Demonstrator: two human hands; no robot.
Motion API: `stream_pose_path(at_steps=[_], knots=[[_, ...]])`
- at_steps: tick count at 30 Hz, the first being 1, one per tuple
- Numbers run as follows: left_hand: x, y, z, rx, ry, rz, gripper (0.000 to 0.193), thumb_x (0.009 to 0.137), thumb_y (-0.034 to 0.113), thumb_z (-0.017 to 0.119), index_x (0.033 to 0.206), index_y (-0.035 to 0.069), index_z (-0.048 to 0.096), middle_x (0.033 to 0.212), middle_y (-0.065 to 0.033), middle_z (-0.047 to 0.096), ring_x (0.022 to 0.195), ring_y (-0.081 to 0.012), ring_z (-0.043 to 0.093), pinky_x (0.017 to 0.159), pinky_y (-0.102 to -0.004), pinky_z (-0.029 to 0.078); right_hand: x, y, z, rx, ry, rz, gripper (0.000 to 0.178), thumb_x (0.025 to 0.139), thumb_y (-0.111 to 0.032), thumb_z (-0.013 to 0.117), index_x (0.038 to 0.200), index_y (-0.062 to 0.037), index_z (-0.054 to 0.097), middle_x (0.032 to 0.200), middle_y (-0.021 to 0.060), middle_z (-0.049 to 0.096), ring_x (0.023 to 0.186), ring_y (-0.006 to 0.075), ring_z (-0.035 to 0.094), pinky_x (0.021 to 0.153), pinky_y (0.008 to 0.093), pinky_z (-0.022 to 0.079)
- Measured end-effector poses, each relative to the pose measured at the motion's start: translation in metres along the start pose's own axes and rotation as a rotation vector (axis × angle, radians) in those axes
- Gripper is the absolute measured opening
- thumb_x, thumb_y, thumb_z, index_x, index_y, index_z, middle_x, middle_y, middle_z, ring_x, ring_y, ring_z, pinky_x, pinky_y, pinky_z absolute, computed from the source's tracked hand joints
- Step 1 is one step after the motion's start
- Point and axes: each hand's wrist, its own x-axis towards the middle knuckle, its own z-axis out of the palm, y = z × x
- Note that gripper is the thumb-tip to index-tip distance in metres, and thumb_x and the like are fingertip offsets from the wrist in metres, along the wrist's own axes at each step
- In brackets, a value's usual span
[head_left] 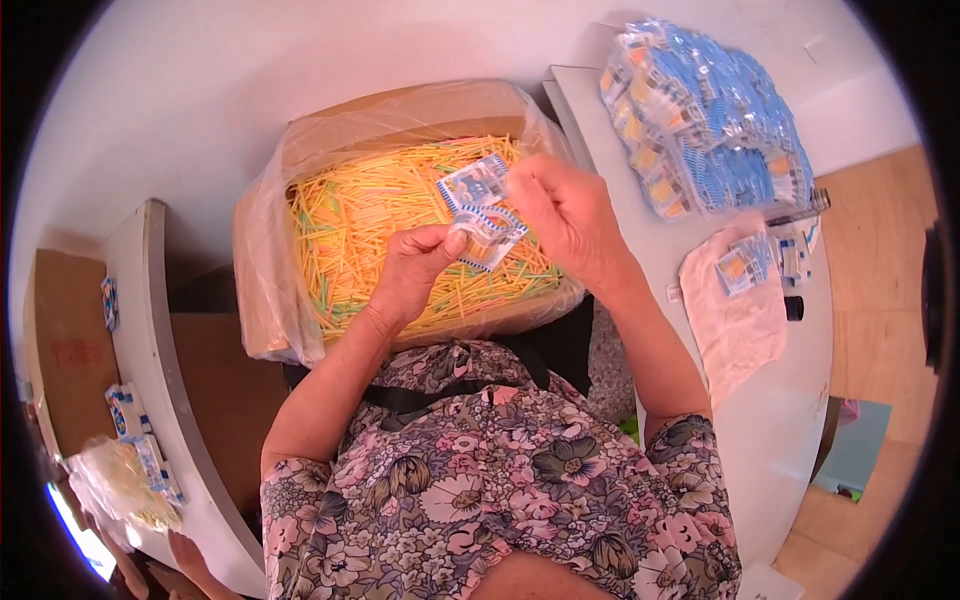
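Observation:
Two overlapping pieces of a small clear packet with blue-and-white edges show between my hands; I cannot tell whether they are one packet or two. My left hand is closed, thumb and fingers pinching the lower packet. Curled into a fist, my right hand meets the right end of the upper packet at its fingertips, which are partly hidden. Beneath both hands stands a cardboard box lined with clear plastic. Many thin sticks, mostly yellow with some green, fill it.
At right, a white table bears a large pile of blue-and-white packets and a pink cloth with a packet on it. A white-edged table at left holds packets and a clear bag. Another person's hand shows lower left.

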Motion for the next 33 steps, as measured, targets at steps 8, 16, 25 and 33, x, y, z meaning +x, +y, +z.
stream_pose_path(at_steps=[8, 16, 25, 33], knots=[[0.018, 0.003, 0.035, 0.151, -0.173, -0.023, 0.02, 0.086, 0.009, 0.066, 0.102, -0.002, 0.068, 0.098, -0.0039, 0.068, 0.089, -0.0106, 0.06, 0.08, -0.0275, 0.048, -0.092, 0.04, -0.049, 0.011, 0.224, 0.065, 0.018, 0.081, -0.014, 0.068, 0.095, -0.0028, 0.066, 0.08, 0.0099, 0.065, 0.072, 0.0211, 0.065, 0.066, 0.0309, 0.05], [0.11, -0.011, 0.019, 1.335, -0.046, 0.79, 0.031, 0.067, 0.011, 0.076, 0.096, 0.006, 0.065, 0.099, -0.0107, 0.064, 0.095, -0.032, 0.058, 0.081, -0.0414, 0.046, -0.214, 0.177, -0.255, -0.455, 0.688, 0.506, 0.023, 0.076, -0.01, 0.068, 0.098, -0.0032, 0.068, 0.076, 0.0042, 0.067, 0.066, 0.017, 0.062, 0.06, 0.0296, 0.047], [0.129, -0.023, 0.006, 1.643, 0.251, 0.125, 0.053, 0.058, 0.028, 0.084, 0.102, 0.012, 0.06, 0.104, -0.0043, 0.062, 0.104, -0.0269, 0.055, 0.082, -0.0524, 0.036, -0.212, 0.196, -0.247, -1.292, 0.667, 0.268, 0.037, 0.081, -0.017, 0.069, 0.114, -0.0038, 0.06, 0.125, 0.0176, 0.054, 0.115, 0.0348, 0.049, 0.099, 0.0426, 0.038], [0.139, -0.02, -0.016, 1.297, 0.273, 0.128, 0.042, 0.059, 0.027, 0.084, 0.093, 0.01, 0.063, 0.088, -0.0059, 0.067, 0.088, -0.0264, 0.062, 0.08, -0.0448, 0.034, -0.174, 0.127, -0.201, -1.185, 0.773, 0.077, 0.03, 0.082, -0.004, 0.067, 0.111, -0.0043, 0.062, 0.124, 0.0122, 0.057, 0.114, 0.0299, 0.049, 0.096, 0.0393, 0.039]])
